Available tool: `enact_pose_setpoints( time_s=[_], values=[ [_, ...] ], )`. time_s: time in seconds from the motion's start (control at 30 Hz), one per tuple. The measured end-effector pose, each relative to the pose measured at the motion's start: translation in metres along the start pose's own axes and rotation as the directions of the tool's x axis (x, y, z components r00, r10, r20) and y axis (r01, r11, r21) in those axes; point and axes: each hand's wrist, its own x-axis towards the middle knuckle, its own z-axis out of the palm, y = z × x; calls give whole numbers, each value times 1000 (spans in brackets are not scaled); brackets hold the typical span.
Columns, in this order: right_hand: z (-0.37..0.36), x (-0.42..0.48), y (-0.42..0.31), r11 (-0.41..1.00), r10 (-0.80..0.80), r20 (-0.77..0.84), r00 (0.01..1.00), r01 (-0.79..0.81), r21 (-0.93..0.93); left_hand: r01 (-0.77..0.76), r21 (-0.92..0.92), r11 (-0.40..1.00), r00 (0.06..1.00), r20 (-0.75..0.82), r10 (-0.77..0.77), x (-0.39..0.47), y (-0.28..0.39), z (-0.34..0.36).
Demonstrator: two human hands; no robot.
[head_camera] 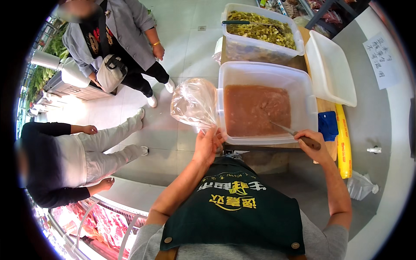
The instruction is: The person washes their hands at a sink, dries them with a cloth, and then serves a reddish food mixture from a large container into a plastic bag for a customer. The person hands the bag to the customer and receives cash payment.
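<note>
My left hand (208,143) grips the gathered neck of a clear plastic bag (194,102), which bulges out beyond the left rim of a translucent plastic tub (266,70). Reddish-brown, soupy food (247,109) covers the tub's floor. In my right hand (313,146) is the brown handle of a metal-shafted utensil (286,128); its far end dips into the food, so its shape is hidden. Behind stands a second tub (260,45) of chopped green pickled vegetables (256,27), with a green-handled utensil (236,22) lying across it.
A white plastic tray (334,70), a blue cloth-like item (327,126) and a yellow roll (343,143) lie to the right near the wall. Two people (113,39) stand on the left, one lower down (68,156). A meat display case (104,224) is at lower left.
</note>
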Motion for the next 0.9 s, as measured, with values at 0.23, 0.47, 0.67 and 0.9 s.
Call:
enact_pose_setpoints(
  time_s=[0.23, 0.47, 0.67, 0.9],
  values=[
    [20, 18, -10, 992, -99, 42, 994, 95, 79, 45, -8, 999, 999, 11, -45, 5, 0, -15],
    [32, 23, -7, 985, -157, 94, 983, 149, 85, 30, 220, 975, 999, -29, -25, 3, 25, -56],
    [38, 24, -5, 982, -169, 104, 980, 159, 105, -65, 554, 830, 986, -92, 138, -10, 36, -89],
    [34, 17, 3, 975, 47, 109, 993, -69, 211, -2, 785, 620, 963, -166, 214, -20, 37, -105]
  ],
)
